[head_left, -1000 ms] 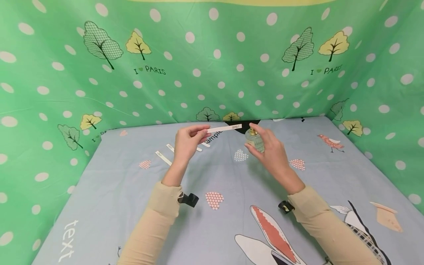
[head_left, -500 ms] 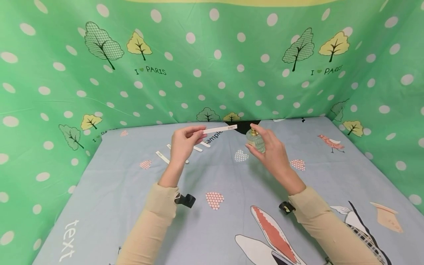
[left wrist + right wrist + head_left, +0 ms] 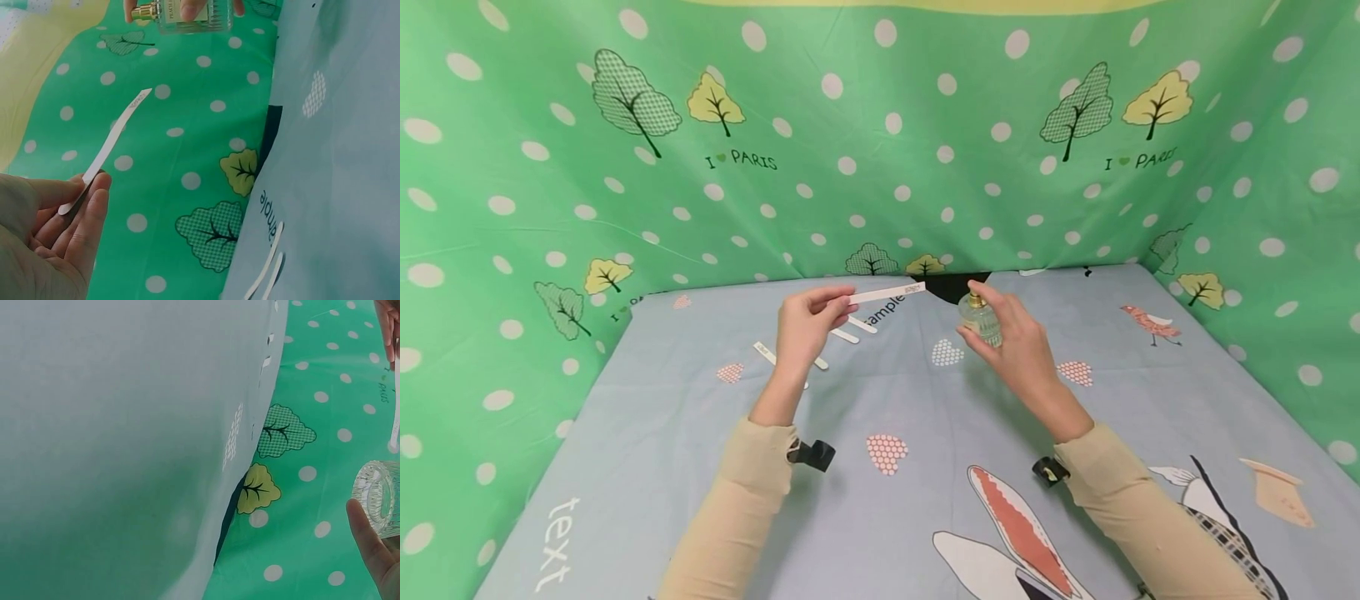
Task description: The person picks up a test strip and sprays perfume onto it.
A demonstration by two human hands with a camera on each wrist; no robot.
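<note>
My left hand (image 3: pixel 801 327) pinches one end of a white perfume test strip (image 3: pixel 887 294) between thumb and fingers. Small print marks the strip's free end, which points right, toward the bottle. In the left wrist view the strip (image 3: pixel 115 134) bends slightly. A clear ribbed glass perfume bottle (image 3: pixel 976 320) with a gold spray neck is held upright in my right hand (image 3: pixel 1021 340), the index finger on top of the sprayer. A gap separates strip and bottle. The right wrist view shows the bottle's base (image 3: pixel 377 497) at its right edge.
Several more test strips (image 3: pixel 846 337) lie on the blue-grey printed cloth (image 3: pixel 917 400) below and beside my left hand, which partly covers them. A green dotted curtain (image 3: pixel 880 158) rises behind the table and along both sides.
My left hand has drifted left with the test strip, widening the gap to the bottle. The right hand and bottle have barely moved.
</note>
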